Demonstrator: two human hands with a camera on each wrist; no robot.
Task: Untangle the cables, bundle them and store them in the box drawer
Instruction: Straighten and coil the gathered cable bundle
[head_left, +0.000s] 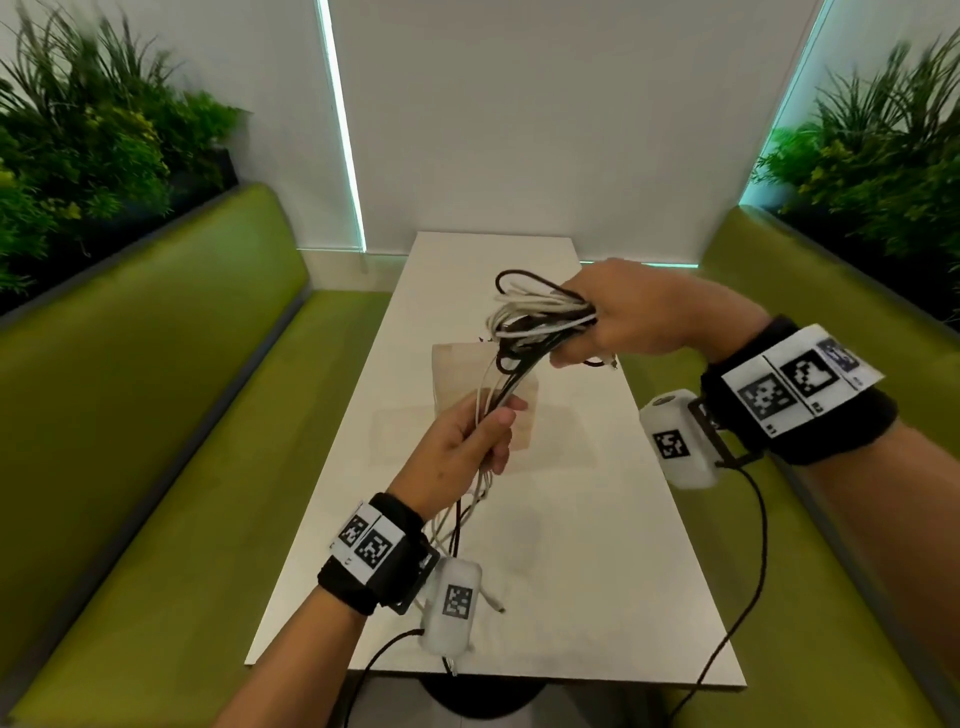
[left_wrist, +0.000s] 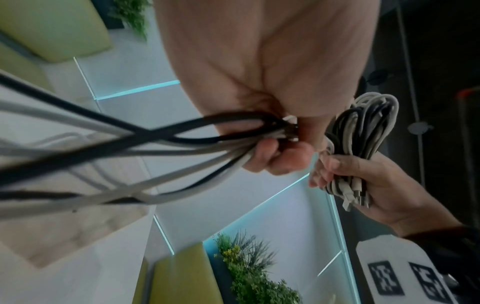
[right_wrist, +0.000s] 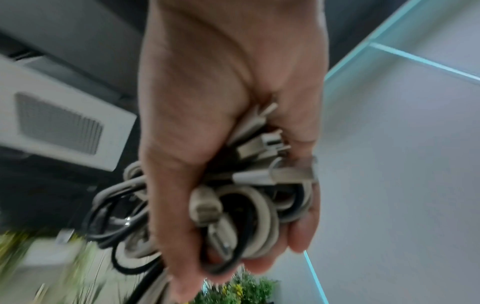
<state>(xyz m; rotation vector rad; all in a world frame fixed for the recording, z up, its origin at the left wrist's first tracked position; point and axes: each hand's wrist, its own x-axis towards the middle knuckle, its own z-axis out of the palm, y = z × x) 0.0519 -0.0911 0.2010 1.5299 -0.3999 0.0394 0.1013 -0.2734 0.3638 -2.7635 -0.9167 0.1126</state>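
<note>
A bundle of black and white cables (head_left: 540, 317) is held in the air above the white table (head_left: 571, 545). My right hand (head_left: 618, 322) grips the looped coil, with several plugs in its palm (right_wrist: 259, 148). My left hand (head_left: 467, 436) grips the straight strands lower down (left_wrist: 182, 148), and their loose ends hang past my wrist to the table. A pale, translucent box (head_left: 478, 405) stands on the table behind my left hand, partly hidden by it. The right hand's coil (left_wrist: 363, 139) also shows in the left wrist view.
Green bench seats (head_left: 156, 415) run along both sides of the narrow table. Plants (head_left: 78, 156) line the walls above the seats. A white wall closes the table's far end. The wrist cameras' black leads hang off the table's near edge.
</note>
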